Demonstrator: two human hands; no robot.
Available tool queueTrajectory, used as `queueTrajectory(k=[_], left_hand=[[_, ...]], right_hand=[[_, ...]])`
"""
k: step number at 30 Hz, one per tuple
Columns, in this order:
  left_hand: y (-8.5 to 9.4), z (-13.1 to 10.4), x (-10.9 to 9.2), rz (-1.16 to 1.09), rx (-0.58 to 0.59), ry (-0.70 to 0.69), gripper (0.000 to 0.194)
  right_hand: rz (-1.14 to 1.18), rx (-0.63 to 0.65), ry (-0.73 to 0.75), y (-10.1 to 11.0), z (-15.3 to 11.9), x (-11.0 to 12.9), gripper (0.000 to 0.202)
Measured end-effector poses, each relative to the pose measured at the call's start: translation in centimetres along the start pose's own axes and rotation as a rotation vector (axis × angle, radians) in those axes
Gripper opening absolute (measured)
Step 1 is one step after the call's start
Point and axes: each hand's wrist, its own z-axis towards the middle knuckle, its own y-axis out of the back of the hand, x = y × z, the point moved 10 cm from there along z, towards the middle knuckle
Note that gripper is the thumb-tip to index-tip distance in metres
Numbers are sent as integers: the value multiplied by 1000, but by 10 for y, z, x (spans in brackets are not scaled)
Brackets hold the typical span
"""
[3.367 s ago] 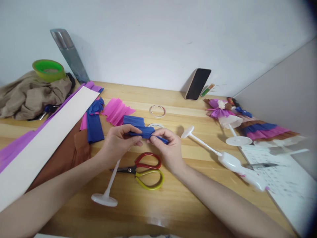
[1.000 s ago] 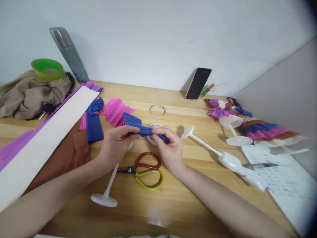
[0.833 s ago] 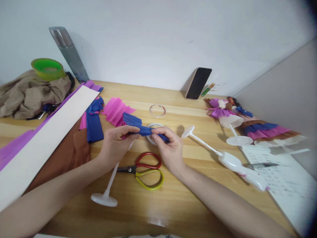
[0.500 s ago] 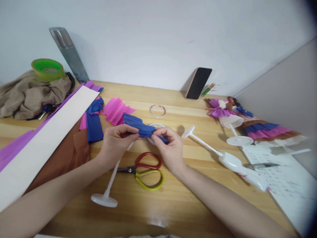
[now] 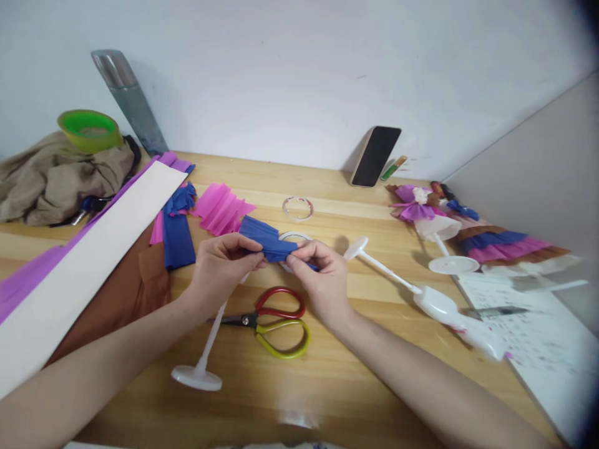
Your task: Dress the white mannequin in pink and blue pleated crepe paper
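Note:
A strip of blue crepe paper (image 5: 266, 234), gathered into small pleats, is pinched between my two hands above the table. My left hand (image 5: 224, 259) grips its lower left part with thumb and forefinger. At its right end, my right hand (image 5: 322, 271) holds it the same way. Just below lie scissors (image 5: 276, 321) with one red and one yellow handle. A white stand (image 5: 208, 349) with a round foot lies under my left hand, its upper end hidden. Behind the blue paper, a white tape roll (image 5: 294, 236) shows in part.
Pleated pink crepe paper (image 5: 222, 209), brown crepe paper (image 5: 145, 287) and a long white strip (image 5: 98, 268) lie left. A clear ring (image 5: 298, 208) and a phone (image 5: 375, 156) are farther back. Rightward are a white doll-like form (image 5: 449, 312), a layered paper skirt (image 5: 510, 243) and a knife (image 5: 498, 312).
The blue crepe paper has shifted slightly and its upper left part stands a little differently between my fingers. Both hands keep nearly the same place.

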Motion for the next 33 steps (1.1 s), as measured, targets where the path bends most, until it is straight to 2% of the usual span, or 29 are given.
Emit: queueTrajectory(k=[7, 12, 16, 21, 33], left_hand=[[-1, 2, 0, -30, 20, -35, 23], [3, 2, 4, -75, -6, -25, 31], [4, 3, 6, -79, -15, -32, 26], [7, 4, -1, -5, -34, -132, 16], [7, -1, -12, 181, -9, -364, 8]], right_hand=[[22, -9, -10, 0, 0, -3, 13], [3, -56, 74, 3, 0, 7, 12], [-46, -37, 155, 2, 0, 17, 9], [-112, 38, 250, -4, -2, 23, 13], [-194, 66, 240, -6, -2, 17, 11]])
